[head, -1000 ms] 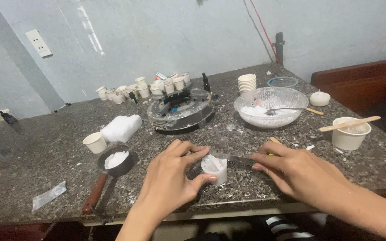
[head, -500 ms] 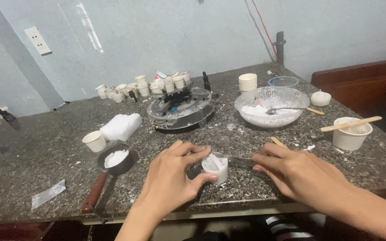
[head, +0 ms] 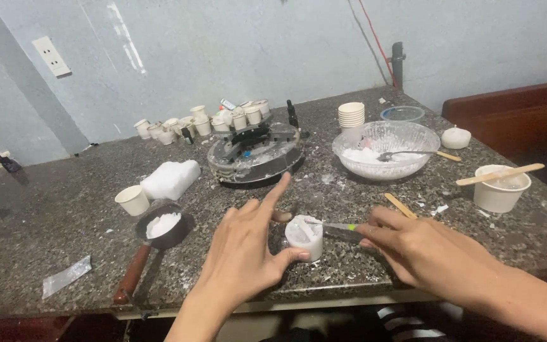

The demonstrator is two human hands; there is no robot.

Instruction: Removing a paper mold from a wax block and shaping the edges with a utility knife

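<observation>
Far left on the dark speckled tabletop: a clear plastic wrapper near the front edge, then a small paper cup and a white wax block just beside it. In front of these, a small saucepan with a brown handle, holding white wax flakes. Along the back wall, a row of small white cups. Centre back, a round dark device dusted with white.

Left hand resting at the front edge, fingers spread wide, index pointing up and away, thumb tip pressed against the side of a small white candle, steadying rather than gripping it. Candle upright on the tabletop, between the two hands, close to the front edge.

Right hand just right of the candle, fingers curled closed around the handle of a small knife with a green mark, blade tip lying across the candle's top.

Further right: a wooden stick flat on the tabletop, a large clear bowl of white wax with a spoon in it, a stack of paper cups behind it, a smaller clear bowl, a round white candle, and a white cup with a wooden stirrer across its rim.
</observation>
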